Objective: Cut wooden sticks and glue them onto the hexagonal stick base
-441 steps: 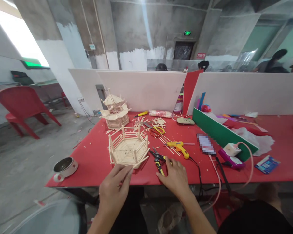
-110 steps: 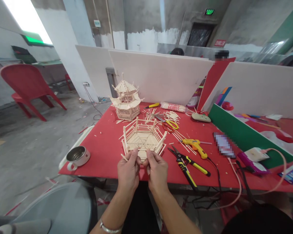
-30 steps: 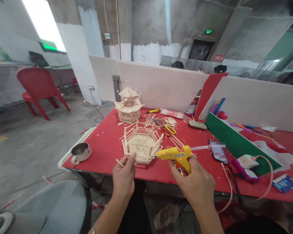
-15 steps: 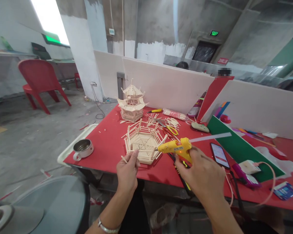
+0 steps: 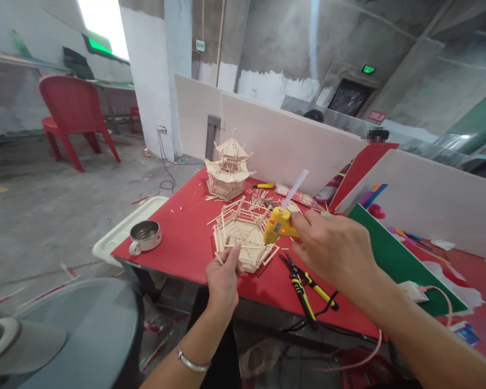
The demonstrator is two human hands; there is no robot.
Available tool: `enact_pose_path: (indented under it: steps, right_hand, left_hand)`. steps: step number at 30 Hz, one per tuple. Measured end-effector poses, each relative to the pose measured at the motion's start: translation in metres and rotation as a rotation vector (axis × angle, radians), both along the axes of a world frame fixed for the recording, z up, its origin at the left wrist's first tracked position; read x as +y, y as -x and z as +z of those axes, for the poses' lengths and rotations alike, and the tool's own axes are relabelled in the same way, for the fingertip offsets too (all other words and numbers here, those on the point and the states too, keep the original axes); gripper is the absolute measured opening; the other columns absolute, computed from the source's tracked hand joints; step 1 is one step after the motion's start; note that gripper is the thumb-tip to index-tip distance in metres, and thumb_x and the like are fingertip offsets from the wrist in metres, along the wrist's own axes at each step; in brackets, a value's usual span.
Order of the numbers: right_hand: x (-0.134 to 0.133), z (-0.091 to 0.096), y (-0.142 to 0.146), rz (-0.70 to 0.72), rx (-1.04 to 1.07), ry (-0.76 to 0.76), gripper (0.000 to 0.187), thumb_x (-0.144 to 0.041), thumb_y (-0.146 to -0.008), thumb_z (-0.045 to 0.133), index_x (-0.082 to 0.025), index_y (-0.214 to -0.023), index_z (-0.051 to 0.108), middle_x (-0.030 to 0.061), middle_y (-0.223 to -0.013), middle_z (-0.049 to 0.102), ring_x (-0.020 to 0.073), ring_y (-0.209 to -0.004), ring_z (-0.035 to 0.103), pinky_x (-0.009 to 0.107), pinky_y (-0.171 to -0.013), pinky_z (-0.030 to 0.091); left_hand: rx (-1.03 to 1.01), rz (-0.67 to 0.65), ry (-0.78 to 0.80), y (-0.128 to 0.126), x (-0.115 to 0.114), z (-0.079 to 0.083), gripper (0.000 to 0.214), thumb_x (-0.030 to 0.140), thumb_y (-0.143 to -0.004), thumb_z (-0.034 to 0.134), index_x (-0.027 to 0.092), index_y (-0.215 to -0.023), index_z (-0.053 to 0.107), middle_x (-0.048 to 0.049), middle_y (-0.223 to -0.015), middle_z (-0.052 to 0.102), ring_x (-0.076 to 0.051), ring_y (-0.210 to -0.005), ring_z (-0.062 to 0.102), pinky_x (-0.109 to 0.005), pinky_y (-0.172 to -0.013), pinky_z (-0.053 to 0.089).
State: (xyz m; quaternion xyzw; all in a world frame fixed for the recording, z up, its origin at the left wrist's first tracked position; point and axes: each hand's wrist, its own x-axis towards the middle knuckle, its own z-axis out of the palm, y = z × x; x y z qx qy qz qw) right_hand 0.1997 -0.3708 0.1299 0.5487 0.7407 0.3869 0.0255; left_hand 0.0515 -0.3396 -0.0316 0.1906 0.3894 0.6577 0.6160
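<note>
My left hand (image 5: pixel 223 275) is closed in a pinch on a thin wooden stick (image 5: pixel 250 247) at the near side of a hexagonal stick frame (image 5: pixel 251 266). That frame has a web-like floor and short posts with rails. In my right hand (image 5: pixel 334 243) is a yellow hot glue gun (image 5: pixel 278 226), its nozzle tipped down over the frame's right side and a clear glue stick (image 5: pixel 295 189) rising from its back. Whether the nozzle touches anything cannot be made out. Behind the frame stands a two-tier stick pagoda (image 5: pixel 228 170).
Black-and-yellow pliers (image 5: pixel 303 283) lie near the front edge. A metal cup (image 5: pixel 146 235) stands at the left corner. Loose sticks (image 5: pixel 260 201), a yellow-handled knife (image 5: pixel 264 186) and a packet of sticks (image 5: pixel 295 194) lie behind. A green board (image 5: pixel 405 256) stands at right.
My right hand has turned the glue gun from pointing left to nozzle-down, its glue stick now upright. The pliers now show. My left hand keeps its pinch. The whole view has shifted slightly.
</note>
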Motion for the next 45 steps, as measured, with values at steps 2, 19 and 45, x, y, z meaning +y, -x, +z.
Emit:
enact_pose_path:
  steps: [2,19,45]
  right_hand:
    - [0.003,0.001,0.004,0.0,-0.009,0.04,0.021,-0.025,-0.08,0.06,-0.019,-0.1,0.063,0.0025,-0.074,0.063,0.0173,-0.059,0.056,0.031,-0.056,0.015]
    - [0.013,0.004,0.018,0.079,-0.086,0.118,0.013,-0.015,-0.081,0.055,-0.018,-0.092,0.061,0.003,-0.072,0.063,0.0182,-0.059,0.058,0.032,-0.058,0.018]
    - [0.015,0.001,0.018,0.115,-0.078,0.092,0.012,-0.013,-0.08,0.057,-0.018,-0.089,0.062,0.0018,-0.069,0.063,0.0162,-0.059,0.055,0.032,-0.06,0.02]
  left_hand:
    - [0.002,-0.001,0.001,-0.001,0.0,-0.002,0.04,0.044,-0.063,0.084,0.014,-0.059,0.059,0.007,-0.039,0.045,-0.003,-0.038,0.032,-0.015,-0.037,0.021]
    - [-0.004,-0.014,0.028,-0.002,0.001,-0.003,0.043,0.049,-0.06,0.085,0.014,-0.064,0.061,0.008,-0.041,0.046,-0.002,-0.036,0.031,-0.015,-0.035,0.018]
    - [-0.029,-0.029,0.017,-0.004,0.002,-0.002,0.042,0.047,-0.062,0.084,0.014,-0.059,0.058,0.0072,-0.039,0.045,-0.002,-0.036,0.032,-0.015,-0.036,0.019]
